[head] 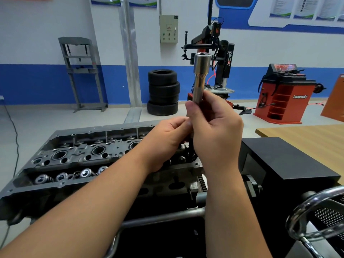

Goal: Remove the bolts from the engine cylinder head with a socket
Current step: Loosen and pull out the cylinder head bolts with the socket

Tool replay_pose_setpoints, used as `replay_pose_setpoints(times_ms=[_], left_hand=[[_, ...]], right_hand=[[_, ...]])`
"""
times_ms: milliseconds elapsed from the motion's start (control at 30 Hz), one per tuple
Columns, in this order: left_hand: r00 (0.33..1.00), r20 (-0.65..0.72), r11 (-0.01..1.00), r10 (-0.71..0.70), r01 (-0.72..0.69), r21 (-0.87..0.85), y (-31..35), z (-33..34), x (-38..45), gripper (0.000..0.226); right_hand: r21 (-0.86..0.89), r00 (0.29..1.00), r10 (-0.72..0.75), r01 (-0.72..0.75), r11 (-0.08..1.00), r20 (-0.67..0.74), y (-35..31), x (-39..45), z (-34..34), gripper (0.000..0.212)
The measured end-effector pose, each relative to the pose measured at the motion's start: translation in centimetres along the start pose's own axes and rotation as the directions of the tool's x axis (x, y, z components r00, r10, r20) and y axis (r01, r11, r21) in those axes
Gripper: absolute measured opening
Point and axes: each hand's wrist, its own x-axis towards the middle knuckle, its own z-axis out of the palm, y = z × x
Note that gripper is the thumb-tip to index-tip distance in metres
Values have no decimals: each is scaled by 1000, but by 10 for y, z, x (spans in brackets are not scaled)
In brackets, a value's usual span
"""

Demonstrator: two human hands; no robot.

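1. Right hand [214, 125]: fingers curled round the lower part of the long chrome socket [201, 75], holding it upright with its open end pointing up, above the right end of the cylinder head [78, 157].
2. Left hand [167, 138]: fingertips pinch something at the base of the socket; a dark bolt shank [190, 148] appears to hang below the two hands, though its upper end is hidden.
3. Cylinder head: lies lengthwise on the engine stand [163, 216], valve springs [61, 176] and bores exposed; which bolts remain in it cannot be made out.
4. Judged stage: a bolt is probably being freed from the socket by hand.
5. Risks: a loosened bolt could slip from the pinch and drop into an open bore or onto the floor [55, 118]; the smooth socket could slide in the grip if pulled hard; a stuck bolt releasing suddenly could knock the knuckles against the casting.
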Motion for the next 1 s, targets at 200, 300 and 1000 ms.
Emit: replay_pose_setpoints(times_ms=[200,300,1000], left_hand=[[999,8,997,-54,54,-56,4,4,0,43],[995,81,998,-58,61,-31,5,3,-3,45],[997,52,998,-52,51,24,4,3,0,51]], right_hand=[[-25,998,-50,52,998,49,3,2,-4,32],[34,997,-7,4,999,80,2,2,-4,35],[18,987,-68,66,998,144,7,7,-7,28]])
